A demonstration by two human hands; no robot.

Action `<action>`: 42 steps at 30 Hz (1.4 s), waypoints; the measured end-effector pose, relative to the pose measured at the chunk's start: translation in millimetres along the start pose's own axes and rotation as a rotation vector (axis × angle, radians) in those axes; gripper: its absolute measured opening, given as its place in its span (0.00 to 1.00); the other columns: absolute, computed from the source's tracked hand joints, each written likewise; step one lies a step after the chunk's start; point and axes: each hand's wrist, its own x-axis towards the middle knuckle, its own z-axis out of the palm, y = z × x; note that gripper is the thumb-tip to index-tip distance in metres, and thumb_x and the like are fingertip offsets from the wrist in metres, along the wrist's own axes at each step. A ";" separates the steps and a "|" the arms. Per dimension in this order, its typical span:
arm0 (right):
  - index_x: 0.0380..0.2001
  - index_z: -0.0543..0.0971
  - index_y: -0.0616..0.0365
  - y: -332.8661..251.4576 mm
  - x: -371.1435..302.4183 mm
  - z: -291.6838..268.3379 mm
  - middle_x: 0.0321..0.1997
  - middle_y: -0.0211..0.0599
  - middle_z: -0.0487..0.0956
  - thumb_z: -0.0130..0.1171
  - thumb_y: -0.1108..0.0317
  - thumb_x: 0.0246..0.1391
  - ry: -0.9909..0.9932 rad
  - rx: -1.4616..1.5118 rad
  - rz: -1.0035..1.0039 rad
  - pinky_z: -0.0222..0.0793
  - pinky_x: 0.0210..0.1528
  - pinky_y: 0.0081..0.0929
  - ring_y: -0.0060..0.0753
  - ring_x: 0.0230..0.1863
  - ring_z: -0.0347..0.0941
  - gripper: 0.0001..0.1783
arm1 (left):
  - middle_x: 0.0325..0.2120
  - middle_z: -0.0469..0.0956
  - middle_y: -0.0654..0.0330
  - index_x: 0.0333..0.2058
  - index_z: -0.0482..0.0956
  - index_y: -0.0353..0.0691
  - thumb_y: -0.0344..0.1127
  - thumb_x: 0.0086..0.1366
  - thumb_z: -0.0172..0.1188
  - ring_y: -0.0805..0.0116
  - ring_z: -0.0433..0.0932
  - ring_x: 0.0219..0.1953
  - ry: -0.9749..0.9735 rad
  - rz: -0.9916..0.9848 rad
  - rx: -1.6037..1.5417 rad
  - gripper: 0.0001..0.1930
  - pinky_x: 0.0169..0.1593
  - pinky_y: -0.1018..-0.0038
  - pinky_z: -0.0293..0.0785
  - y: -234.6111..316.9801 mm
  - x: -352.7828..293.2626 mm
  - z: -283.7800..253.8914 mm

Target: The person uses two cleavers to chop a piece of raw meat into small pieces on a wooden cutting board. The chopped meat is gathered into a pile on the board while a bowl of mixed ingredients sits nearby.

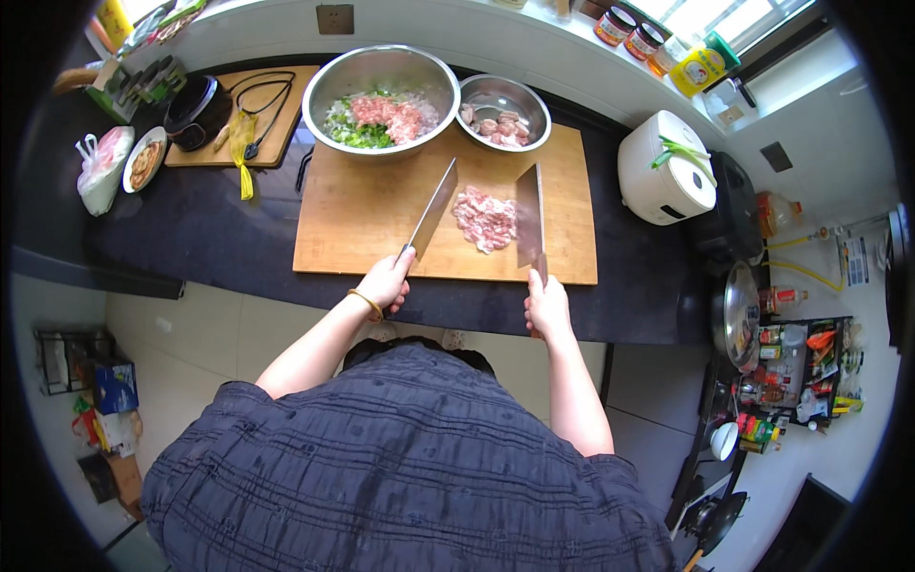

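A pile of chopped pink meat [484,218] lies on a large wooden cutting board [362,219] on the dark counter. My left hand [384,282] grips the handle of a cleaver [434,210] whose blade slants up to the left of the meat. In my right hand [546,307] is a second cleaver [530,214], its blade standing just right of the meat. A yellow band circles my left wrist.
Behind the board stand a big steel bowl [381,95] of minced meat and greens and a smaller steel bowl [503,110] of meat pieces. A white rice cooker [665,167] sits right; a second board [243,114] with a black pot sits left.
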 end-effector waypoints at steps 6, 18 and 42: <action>0.32 0.66 0.68 9.7 7.9 7.1 0.15 0.44 0.71 0.44 0.52 0.56 0.033 -0.170 -0.026 0.62 0.10 0.31 0.33 0.08 0.67 0.23 | 0.13 0.62 0.65 0.47 0.63 0.44 0.57 0.63 0.41 0.78 0.58 0.10 -0.013 0.001 0.000 0.25 0.12 0.80 0.57 1.5 -0.9 -1.2; 0.26 0.65 0.62 -15.5 1.4 -6.7 0.13 0.36 0.68 0.43 0.54 0.57 0.040 0.074 -0.026 0.61 0.09 0.25 0.28 0.08 0.65 0.20 | 0.13 0.62 0.65 0.47 0.64 0.42 0.58 0.62 0.41 0.78 0.58 0.10 -0.027 0.015 0.003 0.26 0.12 0.80 0.57 -1.1 4.1 -6.0; 0.27 0.65 0.61 -16.7 2.3 7.3 0.14 0.36 0.69 0.43 0.53 0.57 0.004 -0.178 0.067 0.60 0.08 0.25 0.27 0.08 0.65 0.19 | 0.14 0.63 0.64 0.41 0.66 0.37 0.59 0.62 0.40 0.78 0.59 0.10 -0.044 0.031 0.023 0.27 0.12 0.80 0.58 5.7 -1.8 -13.0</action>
